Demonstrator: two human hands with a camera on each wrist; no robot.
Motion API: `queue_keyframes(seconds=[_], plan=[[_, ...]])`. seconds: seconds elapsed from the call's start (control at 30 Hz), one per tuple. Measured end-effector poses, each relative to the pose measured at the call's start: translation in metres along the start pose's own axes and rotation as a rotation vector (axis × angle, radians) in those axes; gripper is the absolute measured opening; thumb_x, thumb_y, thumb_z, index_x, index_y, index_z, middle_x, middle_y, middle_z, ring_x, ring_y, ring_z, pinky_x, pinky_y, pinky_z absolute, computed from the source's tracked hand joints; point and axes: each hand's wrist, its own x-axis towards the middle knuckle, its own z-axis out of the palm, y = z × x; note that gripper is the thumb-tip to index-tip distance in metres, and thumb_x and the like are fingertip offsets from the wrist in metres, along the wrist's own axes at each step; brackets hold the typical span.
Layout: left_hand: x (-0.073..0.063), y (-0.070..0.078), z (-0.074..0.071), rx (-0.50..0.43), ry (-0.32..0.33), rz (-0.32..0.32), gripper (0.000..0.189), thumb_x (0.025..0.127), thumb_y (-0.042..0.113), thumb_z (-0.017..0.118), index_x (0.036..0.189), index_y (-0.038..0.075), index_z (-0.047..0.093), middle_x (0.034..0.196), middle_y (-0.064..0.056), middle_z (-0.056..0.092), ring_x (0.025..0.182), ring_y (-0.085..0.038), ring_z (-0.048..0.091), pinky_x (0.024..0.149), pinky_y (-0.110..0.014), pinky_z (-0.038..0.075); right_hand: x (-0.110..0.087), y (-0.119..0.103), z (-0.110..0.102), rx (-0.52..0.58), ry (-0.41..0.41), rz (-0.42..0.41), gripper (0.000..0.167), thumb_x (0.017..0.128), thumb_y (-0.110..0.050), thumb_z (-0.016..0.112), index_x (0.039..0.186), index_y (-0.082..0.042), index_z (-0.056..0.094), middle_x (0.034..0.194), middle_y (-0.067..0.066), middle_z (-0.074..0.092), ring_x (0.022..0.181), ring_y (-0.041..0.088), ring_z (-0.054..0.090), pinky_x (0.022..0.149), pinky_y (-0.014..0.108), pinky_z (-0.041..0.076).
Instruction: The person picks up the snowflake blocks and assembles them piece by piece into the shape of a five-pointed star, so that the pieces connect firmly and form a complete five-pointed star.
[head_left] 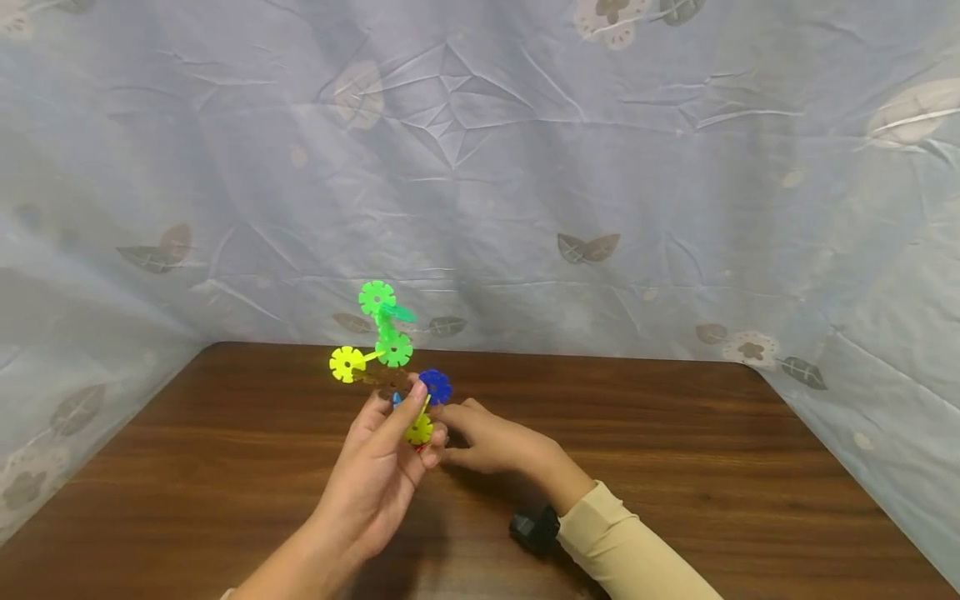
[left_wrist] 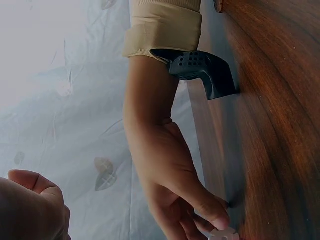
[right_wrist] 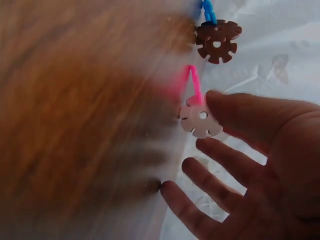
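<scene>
1. While the left hand (head_left: 378, 479) grips a build (head_left: 393, 348) of notched discs, thumb in front and other fingers behind, the right hand (head_left: 487, 437) pinches a white disc (right_wrist: 197, 125) at its edge, the remaining fingers spread apart.
2. The build stands upright in the air above the bench (head_left: 660, 467), left of its middle, its green top rising past the far edge.
3. A yellow disc (head_left: 347, 364) juts out towards the left edge; a blue disc (head_left: 436, 387) sits just beside the left thumb.
4. A pink piece (right_wrist: 196, 85) touches the white disc; blur hides what lies beyond it. A brown disc (right_wrist: 225, 51) shows nearby.
5. In the head view, the left hand covers much of the lower build, and the right fingertips are partly hidden there.
6. A black mount (head_left: 535, 531) is worn at the right wrist, beside the sleeve (head_left: 630, 542).
7. Patterned cloth (head_left: 525, 192) hangs behind the far edge and along both side edges.
</scene>
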Motion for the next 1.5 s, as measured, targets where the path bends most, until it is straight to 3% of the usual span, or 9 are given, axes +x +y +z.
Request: queue_keyframes(seconds=[0.27, 0.47, 0.6, 0.83, 1.0, 1.13, 1.23, 1.43, 1.5], plan=[[-0.001, 0.000, 0.001, -0.008, -0.006, -0.003, 0.009, 0.109, 0.029, 0.056, 0.117, 0.024, 0.057, 0.114, 0.004, 0.055, 0.078, -0.006, 0.057, 0.067, -0.015, 0.046, 0.004, 0.001, 0.005, -0.076, 0.080, -0.040, 0.037, 0.101, -0.019, 0.071, 0.137, -0.014, 0.063, 0.120, 0.000, 0.072, 0.099, 0.014, 0.058, 0.095, 0.031, 0.051], [-0.001, -0.002, 0.001, 0.000, -0.008, -0.004, 0.008, 0.109, 0.029, 0.056, 0.115, 0.023, 0.057, 0.112, 0.004, 0.055, 0.077, -0.006, 0.058, 0.065, -0.015, 0.045, 0.004, -0.001, 0.007, -0.044, 0.101, 0.004, 0.039, 0.100, -0.019, 0.073, 0.138, -0.015, 0.064, 0.126, 0.002, 0.074, 0.110, 0.012, 0.068, 0.103, 0.032, 0.056], [-0.001, -0.002, 0.001, -0.005, -0.008, 0.001, 0.007, 0.109, 0.027, 0.057, 0.115, 0.023, 0.058, 0.106, 0.003, 0.059, 0.077, -0.006, 0.058, 0.066, -0.016, 0.047, -0.002, -0.003, -0.001, 0.059, 0.134, -0.001, 0.039, 0.100, -0.014, 0.071, 0.138, -0.012, 0.064, 0.122, 0.004, 0.075, 0.106, 0.013, 0.068, 0.098, 0.030, 0.058], [0.000, -0.002, 0.002, 0.016, -0.002, -0.007, 0.008, 0.108, 0.027, 0.059, 0.115, 0.023, 0.058, 0.099, 0.004, 0.062, 0.078, -0.006, 0.060, 0.066, -0.016, 0.048, -0.027, -0.014, -0.033, 0.137, 0.323, -0.018, 0.027, 0.102, -0.017, 0.068, 0.126, -0.005, 0.064, 0.117, 0.008, 0.075, 0.105, 0.018, 0.072, 0.092, 0.034, 0.061], [0.000, -0.004, 0.001, 0.039, 0.006, -0.012, 0.010, 0.108, 0.027, 0.058, 0.117, 0.023, 0.058, 0.101, 0.004, 0.061, 0.076, -0.006, 0.060, 0.066, -0.015, 0.049, -0.054, -0.025, -0.051, 0.160, 0.483, -0.022, 0.033, 0.102, -0.016, 0.069, 0.132, -0.007, 0.061, 0.112, 0.006, 0.076, 0.102, 0.015, 0.073, 0.092, 0.036, 0.061], [-0.001, -0.006, 0.002, 0.058, 0.008, -0.023, 0.013, 0.108, 0.028, 0.058, 0.119, 0.022, 0.056, 0.101, 0.004, 0.061, 0.076, -0.006, 0.060, 0.066, -0.015, 0.049, -0.075, -0.030, -0.057, 0.196, 0.592, -0.040, 0.027, 0.101, -0.011, 0.069, 0.126, -0.008, 0.062, 0.100, 0.004, 0.077, 0.086, 0.010, 0.073, 0.071, 0.026, 0.058], [-0.001, -0.009, 0.002, 0.071, 0.011, -0.035, 0.017, 0.108, 0.028, 0.059, 0.121, 0.021, 0.054, 0.102, 0.003, 0.061, 0.076, -0.006, 0.059, 0.066, -0.015, 0.049, -0.086, -0.032, -0.058, 0.240, 0.614, -0.057, 0.027, 0.100, -0.008, 0.069, 0.125, -0.007, 0.061, 0.098, 0.006, 0.075, 0.082, 0.008, 0.074, 0.062, 0.024, 0.057], [-0.002, -0.013, 0.003, 0.083, 0.003, -0.058, 0.023, 0.107, 0.030, 0.059, 0.126, 0.019, 0.051, 0.103, 0.004, 0.060, 0.077, -0.005, 0.059, 0.065, -0.015, 0.049, -0.101, -0.038, -0.057, 0.269, 0.605, -0.083, 0.033, 0.098, -0.005, 0.072, 0.129, -0.006, 0.061, 0.122, 0.012, 0.070, 0.092, 0.006, 0.072, 0.076, 0.028, 0.064], [-0.003, -0.014, 0.003, 0.085, 0.000, -0.065, 0.024, 0.107, 0.030, 0.059, 0.127, 0.019, 0.051, 0.103, 0.004, 0.060, 0.077, -0.005, 0.059, 0.064, -0.014, 0.049, -0.105, -0.040, -0.057, 0.252, 0.611, -0.089, 0.035, 0.097, -0.006, 0.074, 0.129, -0.006, 0.062, 0.121, 0.010, 0.072, 0.090, 0.005, 0.070, 0.074, 0.027, 0.064]])
